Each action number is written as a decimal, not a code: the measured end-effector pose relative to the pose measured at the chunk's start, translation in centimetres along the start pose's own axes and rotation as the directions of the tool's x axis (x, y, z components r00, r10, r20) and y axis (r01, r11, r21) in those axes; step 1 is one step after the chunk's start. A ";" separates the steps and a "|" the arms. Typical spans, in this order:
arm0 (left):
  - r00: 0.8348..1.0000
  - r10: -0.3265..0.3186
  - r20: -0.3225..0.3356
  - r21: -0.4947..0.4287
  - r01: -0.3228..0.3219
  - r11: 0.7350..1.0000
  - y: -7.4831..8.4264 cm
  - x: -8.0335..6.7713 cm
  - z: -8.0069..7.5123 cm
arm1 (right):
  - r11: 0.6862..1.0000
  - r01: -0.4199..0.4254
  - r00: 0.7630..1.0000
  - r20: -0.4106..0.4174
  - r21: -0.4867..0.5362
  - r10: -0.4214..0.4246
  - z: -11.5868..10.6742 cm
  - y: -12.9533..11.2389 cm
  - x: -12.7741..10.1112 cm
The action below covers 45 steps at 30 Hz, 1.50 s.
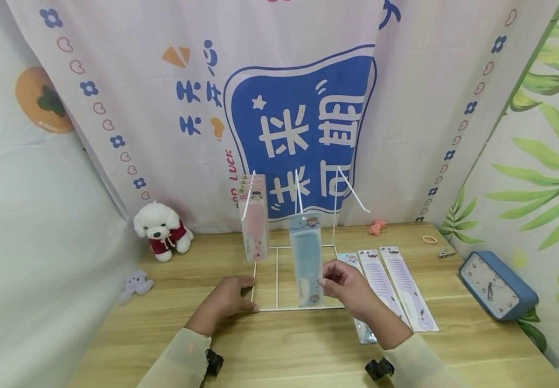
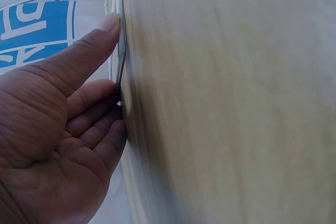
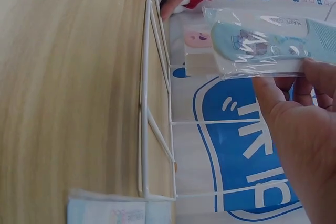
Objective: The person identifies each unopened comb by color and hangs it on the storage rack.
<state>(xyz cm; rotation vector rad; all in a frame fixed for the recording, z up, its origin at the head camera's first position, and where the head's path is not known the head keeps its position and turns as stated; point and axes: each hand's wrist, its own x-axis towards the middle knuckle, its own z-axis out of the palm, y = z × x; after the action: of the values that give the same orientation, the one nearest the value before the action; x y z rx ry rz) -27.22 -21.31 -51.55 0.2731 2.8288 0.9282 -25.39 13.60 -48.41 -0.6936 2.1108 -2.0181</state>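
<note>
A white wire display rack (image 1: 277, 280) stands on the table with three hooks sticking forward. My left hand (image 1: 228, 299) holds the front left corner of its base, thumb and fingers against the wire. With thumb and fingers my right hand (image 1: 349, 285) pinches the lower right edge of a blue comb in clear packaging (image 1: 307, 261). This pack is upright, its top edge right at the tip of the middle hook (image 1: 299, 191). Several pink packaged combs (image 1: 255, 226) hang on the left hook. The right hook (image 1: 354, 188) carries nothing.
Right of the rack lie purple packaged combs (image 1: 407, 288) and a blue pack (image 1: 368, 334), partly under my right forearm. A blue clock (image 1: 497, 285) stands at the right, a white plush dog (image 1: 163, 229) and a small purple plush toy (image 1: 135, 285) at the left. Behind hangs a printed curtain (image 1: 420, 108).
</note>
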 end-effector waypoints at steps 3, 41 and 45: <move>1.000 -0.002 -0.002 -0.002 0.002 1.000 0.1 0.0 -0.1 | 1.000 -0.027 1.000 -0.015 -0.002 0.026 0.2 0.0 0.1; 1.000 0.001 -0.002 0.008 -0.001 1.000 -0.1 -0.1 0.0 | 0.991 -0.124 0.960 -0.247 0.055 0.134 -0.6 2.8 12.3; 1.000 -0.003 0.003 0.006 0.003 1.000 0.0 -0.1 0.0 | 0.991 -0.118 0.962 -0.256 -0.056 0.100 -1.1 2.9 12.8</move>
<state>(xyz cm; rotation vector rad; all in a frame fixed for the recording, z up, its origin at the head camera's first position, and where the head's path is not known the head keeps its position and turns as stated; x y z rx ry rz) -27.13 -21.33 -51.58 0.2709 2.8293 0.9180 -37.81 9.21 -48.40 -0.3328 2.3106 -2.0759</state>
